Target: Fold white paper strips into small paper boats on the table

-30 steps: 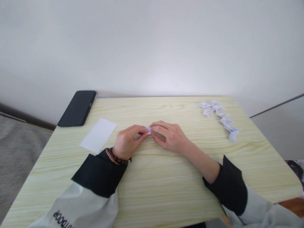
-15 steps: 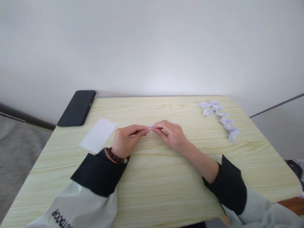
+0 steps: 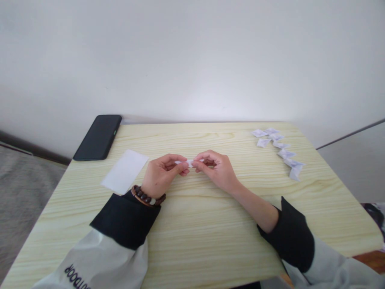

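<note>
Both hands meet over the middle of the light wooden table. My left hand, with a beaded bracelet at the wrist, pinches one end of a small folded white paper piece. My right hand pinches the other end, fingers curled. The paper is held just above the tabletop, mostly hidden by the fingertips.
A flat white sheet of paper lies left of my hands. A black phone rests at the table's far left corner, partly over the edge. Several small folded paper pieces sit in a row at the far right. A white wall stands behind.
The hands have lifted slightly and drawn a little apart, showing more of the paper between the fingertips. Everything else on the table stays where it was.
</note>
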Action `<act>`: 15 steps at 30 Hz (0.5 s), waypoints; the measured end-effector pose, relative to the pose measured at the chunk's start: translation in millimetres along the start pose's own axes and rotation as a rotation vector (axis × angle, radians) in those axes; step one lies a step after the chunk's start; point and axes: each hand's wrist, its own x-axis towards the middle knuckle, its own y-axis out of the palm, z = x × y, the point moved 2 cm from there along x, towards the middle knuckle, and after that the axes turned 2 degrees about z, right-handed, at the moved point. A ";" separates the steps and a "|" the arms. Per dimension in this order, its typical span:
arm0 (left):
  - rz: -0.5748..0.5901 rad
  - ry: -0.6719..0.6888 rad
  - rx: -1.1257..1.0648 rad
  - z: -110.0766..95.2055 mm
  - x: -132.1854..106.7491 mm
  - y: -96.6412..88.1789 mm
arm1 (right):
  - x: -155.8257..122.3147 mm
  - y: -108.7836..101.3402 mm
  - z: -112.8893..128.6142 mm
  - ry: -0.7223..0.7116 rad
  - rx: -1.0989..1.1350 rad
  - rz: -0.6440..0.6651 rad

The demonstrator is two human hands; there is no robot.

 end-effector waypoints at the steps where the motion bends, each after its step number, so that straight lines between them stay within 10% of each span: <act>1: 0.008 0.005 -0.003 -0.6 0.1 -0.1 | 0.0 0.3 -0.6 0.016 0.021 0.009; 15: 0.050 0.240 0.342 2.6 -0.4 -1.8 | 1.2 -2.9 -2.7 0.168 0.189 0.050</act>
